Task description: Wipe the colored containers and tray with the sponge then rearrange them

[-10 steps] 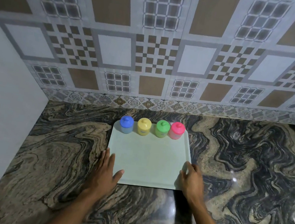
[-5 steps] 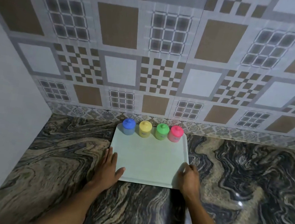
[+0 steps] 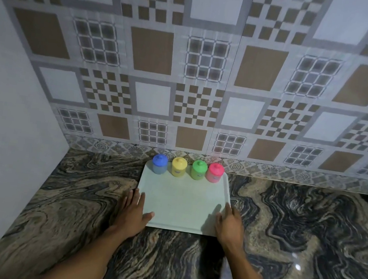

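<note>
A pale green tray (image 3: 181,200) lies on the marble counter, its far edge close to the tiled wall. Along that far edge stand a blue container (image 3: 159,164), a yellow container (image 3: 178,167), a green container (image 3: 198,170) and a pink container (image 3: 214,173), all lidded and upright in a row. My left hand (image 3: 133,212) lies flat at the tray's near left corner, thumb on the tray. My right hand (image 3: 229,225) rests with straight fingers on the near right edge. No sponge is in view.
The dark swirled marble counter (image 3: 296,226) stretches right and left of the tray. A patterned tiled wall (image 3: 198,82) rises behind it. A plain white side wall (image 3: 6,102) closes the left side.
The tray with its containers has slid away from me toward the tiled wall, both hands moving with it. The camera has tilted upward, showing more wall.
</note>
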